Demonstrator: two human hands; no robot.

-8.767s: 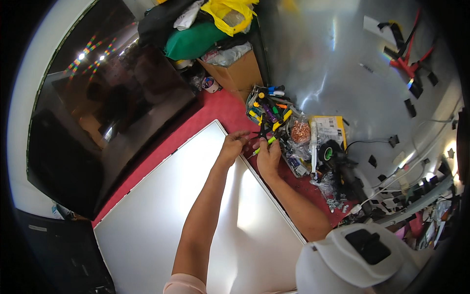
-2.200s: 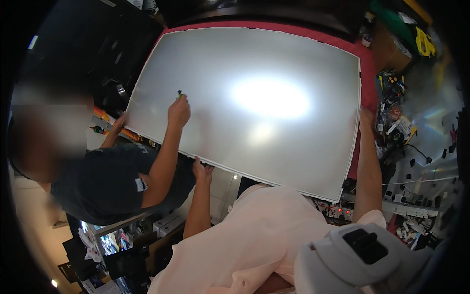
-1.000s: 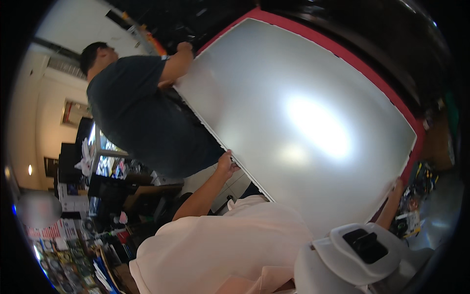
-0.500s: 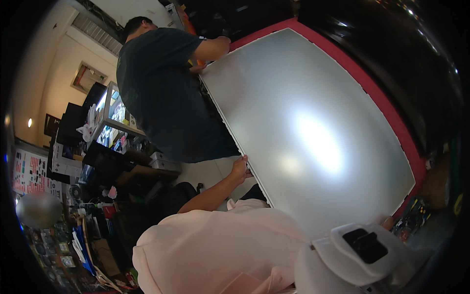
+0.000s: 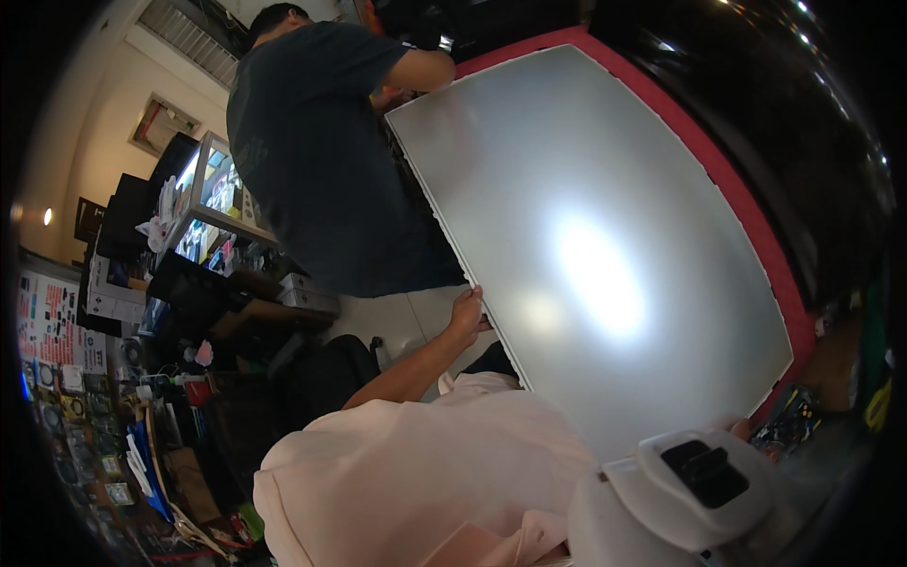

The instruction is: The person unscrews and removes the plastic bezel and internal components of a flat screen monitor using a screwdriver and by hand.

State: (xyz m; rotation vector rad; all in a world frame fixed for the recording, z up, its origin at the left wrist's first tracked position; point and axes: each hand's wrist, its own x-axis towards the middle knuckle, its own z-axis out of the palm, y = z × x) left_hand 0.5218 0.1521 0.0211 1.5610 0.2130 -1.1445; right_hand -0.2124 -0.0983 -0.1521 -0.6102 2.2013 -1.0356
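A large, flat, grey-white panel (image 5: 510, 189), its satin surface mirroring a bright light, lies across the right half of the view. My left hand (image 5: 466, 314) is closed on its near left edge, with the thumb up by the rim and the fingers curled below. Only a small patch of my right hand (image 5: 741, 428) shows, at the panel's lower right edge. The rest is hidden behind a white device with a black inset (image 5: 704, 472), so its grip does not show. At the panel's far left corner a co-worker in a dark shirt (image 5: 321, 161) bends over, hands partly hidden.
Red cloth (image 5: 737, 194) borders the panel on its far and right sides. Beyond it stands a large glossy black screen (image 5: 803, 142). Tools (image 5: 794, 420) lie at the right corner. To the left are a black chair (image 5: 326, 378), a glass display case (image 5: 227, 194) and shelves of small goods.
The co-worker's hand has left the panel's left edge and moved farther off, past the corner. The whole view has shifted slightly. My left hand keeps its hold on the edge.
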